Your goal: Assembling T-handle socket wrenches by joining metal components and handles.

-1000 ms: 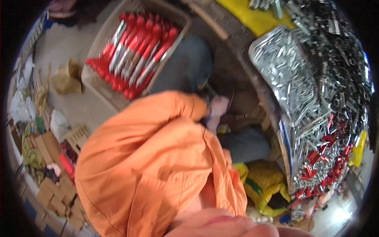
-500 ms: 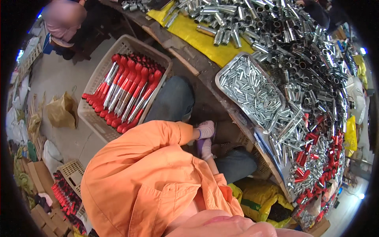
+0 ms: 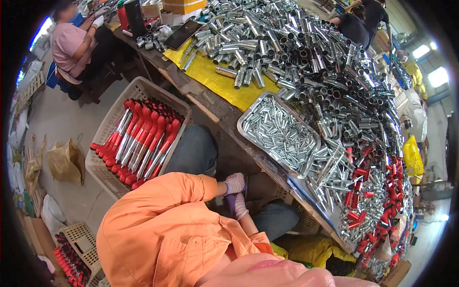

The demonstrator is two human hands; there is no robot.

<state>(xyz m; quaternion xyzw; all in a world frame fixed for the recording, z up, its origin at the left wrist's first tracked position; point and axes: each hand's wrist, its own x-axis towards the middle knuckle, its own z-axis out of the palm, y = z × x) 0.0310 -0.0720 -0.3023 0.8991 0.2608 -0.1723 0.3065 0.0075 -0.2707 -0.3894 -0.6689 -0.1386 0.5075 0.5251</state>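
Observation:
My left hand (image 3: 234,183) and my right hand (image 3: 240,206), in striped gloves with purple on them, are close together between my knees, below the bench edge. Their backs and wrists show, but the fingers are hidden, and I cannot make out anything held. To their left, a beige plastic crate (image 3: 106,177) is packed with red-handled metal tools (image 3: 138,143), lying side by side. On the bench to their right sits a metal tray (image 3: 245,129) filled with small silver pins (image 3: 279,131).
Chrome tubes (image 3: 287,43) are heaped over a yellow sheet (image 3: 210,88) on the bench (image 3: 191,98). Small red parts (image 3: 356,217) lie at the right. A brown bag (image 3: 66,162) stands on the floor. Another person in pink (image 3: 71,45) sits at far left.
The view has tilted up, so the crate, bench and tray appear lower and further left. More of the bench's far side shows. My hands stay together between my knees.

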